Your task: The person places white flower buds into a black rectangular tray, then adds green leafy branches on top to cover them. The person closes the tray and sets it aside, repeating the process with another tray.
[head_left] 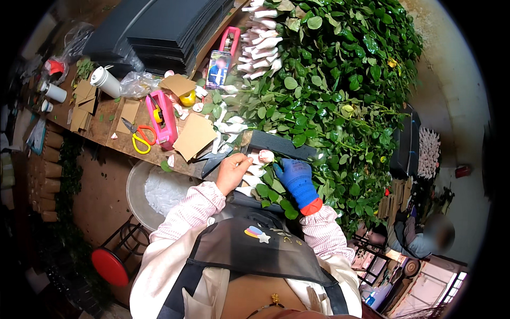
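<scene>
My bare left hand [232, 171] pinches a white mesh sleeve on a pale pink rose bud [266, 156] at the near edge of the wooden bench [109, 121]. My right hand [295, 179], in a blue glove with an orange cuff, grips the leafy stem [276, 190] just beside that bud. A dark corrugated sheet [279, 143] lies under the flower. Several more sleeved buds [229, 127] lie just beyond my left hand.
A big heap of green rose foliage [340, 101] covers the bench's right side. Yellow-handled scissors [140, 137], a pink tape dispenser [163, 120], cardboard pieces [194, 136], a phone [218, 68] and stacked dark sheets [164, 29] lie left. A metal basin [139, 194] and red stool [109, 266] stand below; another person [425, 239] sits at right.
</scene>
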The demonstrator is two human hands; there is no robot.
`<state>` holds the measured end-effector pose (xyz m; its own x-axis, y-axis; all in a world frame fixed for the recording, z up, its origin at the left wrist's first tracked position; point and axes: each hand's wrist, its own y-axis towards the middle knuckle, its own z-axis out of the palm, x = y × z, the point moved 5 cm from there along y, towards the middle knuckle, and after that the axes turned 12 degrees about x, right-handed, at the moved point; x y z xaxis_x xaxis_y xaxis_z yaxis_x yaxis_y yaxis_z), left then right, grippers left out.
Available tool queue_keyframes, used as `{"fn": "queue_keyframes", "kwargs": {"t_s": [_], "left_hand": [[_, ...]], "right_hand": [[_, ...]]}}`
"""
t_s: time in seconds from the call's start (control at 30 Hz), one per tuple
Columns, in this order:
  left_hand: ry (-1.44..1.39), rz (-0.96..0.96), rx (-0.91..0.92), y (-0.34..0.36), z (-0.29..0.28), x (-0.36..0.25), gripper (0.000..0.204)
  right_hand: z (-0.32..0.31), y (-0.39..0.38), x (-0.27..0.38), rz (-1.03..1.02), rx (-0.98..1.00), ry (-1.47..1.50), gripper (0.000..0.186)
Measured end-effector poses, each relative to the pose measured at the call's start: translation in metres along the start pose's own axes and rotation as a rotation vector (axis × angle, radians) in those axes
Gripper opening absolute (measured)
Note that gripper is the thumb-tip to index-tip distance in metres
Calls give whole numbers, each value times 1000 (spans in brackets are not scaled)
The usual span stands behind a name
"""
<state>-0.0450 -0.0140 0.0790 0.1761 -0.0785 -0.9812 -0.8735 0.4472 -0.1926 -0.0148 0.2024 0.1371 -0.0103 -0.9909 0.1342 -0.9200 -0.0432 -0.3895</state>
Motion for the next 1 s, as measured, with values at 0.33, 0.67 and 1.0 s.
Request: {"fn": "queue_keyframes", "kwargs": {"t_s": [0.33,0.67,1.0], "left_hand": [[-116,133,-276,-19,-70,-11,23],[483,117,266,-8,-8,-33,26],[92,207,-108,-18,-22,-20,18]], "right_hand": [[-4,-2,1,-12,42,59,41],[7,-10,19,73,247,-111,55],[19,-6,14,93,210,-129,57]]}}
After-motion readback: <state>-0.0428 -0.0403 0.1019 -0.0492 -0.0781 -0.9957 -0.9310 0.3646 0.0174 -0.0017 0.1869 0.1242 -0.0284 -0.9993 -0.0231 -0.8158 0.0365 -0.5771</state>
